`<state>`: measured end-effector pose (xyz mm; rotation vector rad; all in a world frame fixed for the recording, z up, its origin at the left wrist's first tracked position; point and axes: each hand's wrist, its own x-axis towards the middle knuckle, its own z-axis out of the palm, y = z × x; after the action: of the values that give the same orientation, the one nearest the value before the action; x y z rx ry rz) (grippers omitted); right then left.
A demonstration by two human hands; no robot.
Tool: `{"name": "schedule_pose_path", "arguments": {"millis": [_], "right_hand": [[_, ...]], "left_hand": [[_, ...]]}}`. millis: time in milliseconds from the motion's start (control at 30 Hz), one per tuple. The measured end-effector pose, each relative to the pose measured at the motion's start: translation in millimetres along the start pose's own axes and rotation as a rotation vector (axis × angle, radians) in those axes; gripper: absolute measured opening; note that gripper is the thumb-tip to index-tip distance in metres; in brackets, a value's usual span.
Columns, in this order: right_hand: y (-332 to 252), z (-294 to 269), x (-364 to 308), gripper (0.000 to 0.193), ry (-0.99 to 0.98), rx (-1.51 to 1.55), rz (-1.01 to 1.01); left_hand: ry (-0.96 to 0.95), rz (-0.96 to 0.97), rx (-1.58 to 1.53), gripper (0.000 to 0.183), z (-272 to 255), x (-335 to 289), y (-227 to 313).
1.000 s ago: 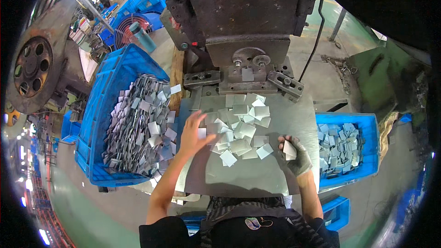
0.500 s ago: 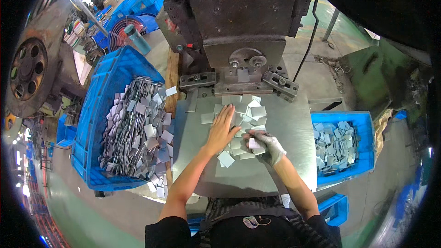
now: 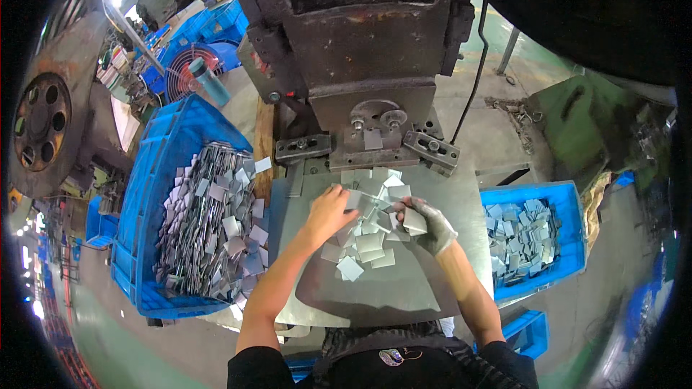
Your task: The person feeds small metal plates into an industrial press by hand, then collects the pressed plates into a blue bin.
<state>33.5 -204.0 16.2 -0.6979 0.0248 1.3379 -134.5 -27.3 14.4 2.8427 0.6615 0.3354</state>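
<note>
Small square metal plates [image 3: 369, 243] lie in a loose, overlapping pile on the smooth metal table [image 3: 375, 295] before me. At the pile's left side my left hand [image 3: 328, 215] has its fingers curled, with one grey plate [image 3: 352, 199] between thumb and fingertips. To the right, my right hand [image 3: 432, 229], in a pale, soiled glove with bare fingertips, grips a metal plate [image 3: 414, 222]. Whether more plates sit behind that one I cannot tell. Beyond the pile, another plate [image 3: 373, 139] rests on the die block [image 3: 371, 158] of the dark press.
A large blue bin [image 3: 137, 245] heaped with plates stands at the left, on a wooden board. On the right is a smaller blue bin [image 3: 537, 292] of plates. Clamps [image 3: 303, 147] flank the die, and the heavy press body [image 3: 367, 43] rises behind it. A black cable [image 3: 472, 79] hangs right.
My left hand has gone from lying flat over the pile to curling round a plate at its left. My right hand keeps its plate, now turned differently. Some plates in the pile have shifted.
</note>
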Motion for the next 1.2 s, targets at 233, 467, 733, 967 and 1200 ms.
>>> {"name": "schedule_pose_path", "arguments": {"millis": [233,467,733,967,1200], "right_hand": [[-17.9,28.8,104.0,0.028,0.067,-0.01,-0.089],[-4.2,35.5,117.1,0.022,0.051,0.132,-0.228],[-81.9,-130.8,-27.6,0.023,0.554,-0.147,-0.589],[-148.2,-226.6,-98.0,0.039,1.06,-0.957,-0.372],[-132.6,-175.0,-61.9,0.028,0.801,-0.901,-0.916]], "left_hand": [[0.072,-0.138,-0.065,0.02,2.2,19.2,-5.4],[0.093,-0.456,-1.033,0.024,-2.2,18.5,-39.2],[-0.024,-0.406,-1.284,0.024,-6.8,43.5,-11.5],[0.058,-0.542,-1.511,0.02,2.0,88.8,5.2],[0.115,-0.709,-1.627,0.016,21.0,115.9,13.4]]}}
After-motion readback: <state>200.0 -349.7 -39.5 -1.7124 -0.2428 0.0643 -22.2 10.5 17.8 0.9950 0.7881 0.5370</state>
